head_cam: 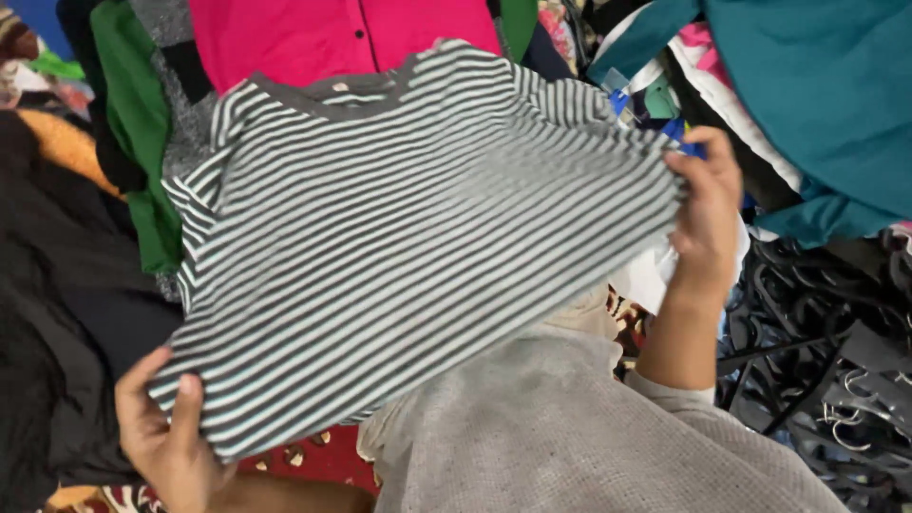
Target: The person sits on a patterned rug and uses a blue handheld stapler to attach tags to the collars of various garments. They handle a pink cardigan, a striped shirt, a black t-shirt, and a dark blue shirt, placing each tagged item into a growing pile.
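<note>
fingers (pixel 185 399) of both hands pinch a striped shirt (pixel 418 237) above heaped clothes (pixel 836 85) and hangers (pixel 826 380).

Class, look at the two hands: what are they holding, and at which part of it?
Both hold the striped shirt: the left hand pinches its lower left corner, the right hand grips its right edge.

— How many hands are showing?
— Two: a left hand (pixel 166 432) and a right hand (pixel 705 204), both gripping one striped shirt (pixel 408 237).
— Other clothes lying around?
— One pink shirt (pixel 323 38), one green garment (pixel 138 123), one teal garment (pixel 817 85), one grey knit (pixel 570 427).
— Hangers?
— A black heap (pixel 817 361) is sitting there, too tangled for counting.
</note>
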